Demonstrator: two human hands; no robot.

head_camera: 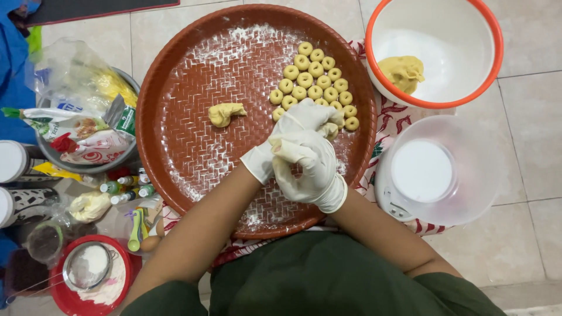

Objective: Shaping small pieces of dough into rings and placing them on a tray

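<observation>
We judge shaping in hand: our gloved left hand (304, 120) and right hand (307, 167) press together on a dough piece (329, 130) just near the dough rings (316, 82) on the tray (175, 76), calling next for placement beside them

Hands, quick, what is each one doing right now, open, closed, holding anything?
Left hand: gloved, fingers curled around a bit of dough over the tray.
Right hand: gloved, curled shut, pressed against the left; what it holds cannot be told.
</observation>
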